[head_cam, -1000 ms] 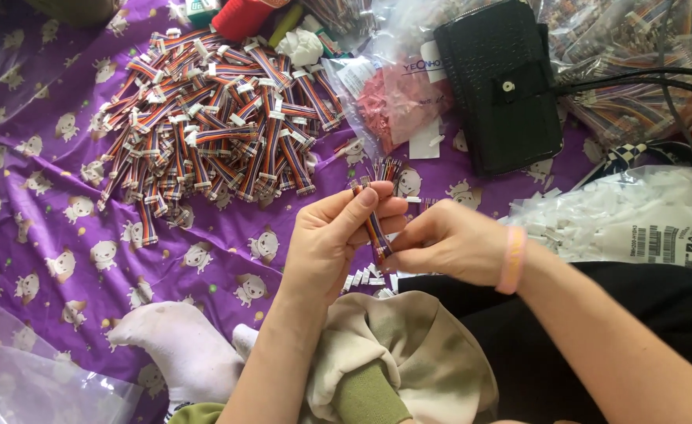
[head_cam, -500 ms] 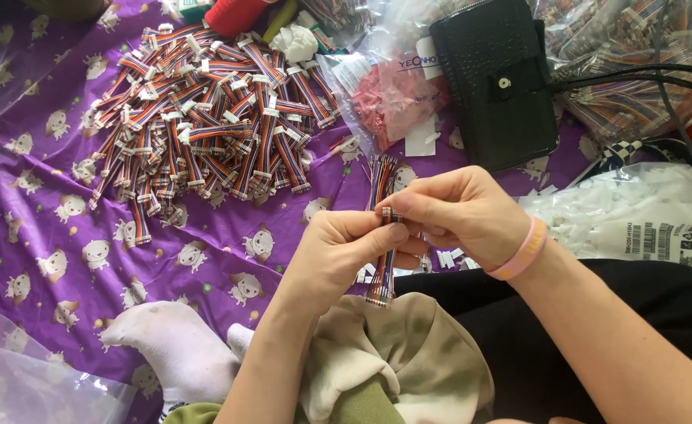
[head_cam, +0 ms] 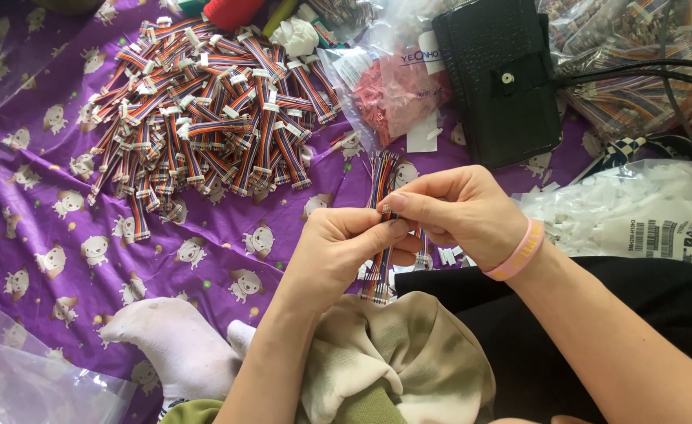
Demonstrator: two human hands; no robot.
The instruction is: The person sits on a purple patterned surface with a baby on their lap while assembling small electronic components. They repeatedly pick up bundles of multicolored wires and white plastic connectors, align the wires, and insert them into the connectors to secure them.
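Note:
My left hand [head_cam: 338, 251] and my right hand [head_cam: 460, 212] meet over my lap, both pinching one short multicoloured ribbon cable [head_cam: 380, 177]. The cable stands roughly upright; its top sticks out above my fingers and its lower end [head_cam: 376, 286] hangs below my left hand. My right thumb and forefinger press on a small white connector [head_cam: 388, 210] at the cable's middle. A pink band [head_cam: 517, 251] circles my right wrist.
A big pile of finished ribbon cables [head_cam: 204, 102] lies on the purple patterned cloth [head_cam: 40, 204]. Beyond are a bag of red parts [head_cam: 393, 86], a black case [head_cam: 499, 78], a bag of white connectors [head_cam: 636, 216] and my white sock [head_cam: 165, 345].
Both hands came together and dropped slightly toward my lap. The cable, held tilted a second ago, now stands upright with my right fingers on its connector.

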